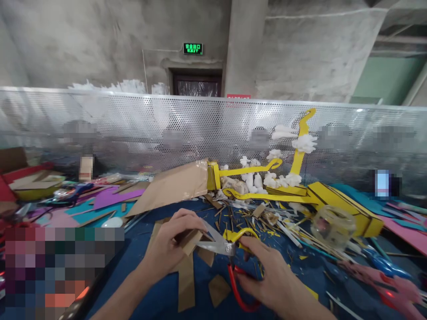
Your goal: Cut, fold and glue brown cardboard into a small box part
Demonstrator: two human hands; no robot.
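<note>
My left hand [168, 242] is closed around a small piece of brown cardboard [191, 242], held above the blue table surface. Scissors [229, 249] with one yellow and one red handle are in my right hand [267, 275], its fingers on the handles. The blades are spread apart and point left at the cardboard, their tips close to my left fingers. Below lie a long cardboard strip [186, 284] and a loose cut piece [219, 290]. Whether the blades touch the held cardboard is hard to tell.
A large cardboard sheet [173, 184] and yellow shapes [343, 206] lie behind my hands. Scraps and sticks surround a clear tape roll [333, 226]. A pink glue gun [387, 282] is at right, purple sheets [116, 197] at left. A perforated metal barrier [133, 129] stands behind.
</note>
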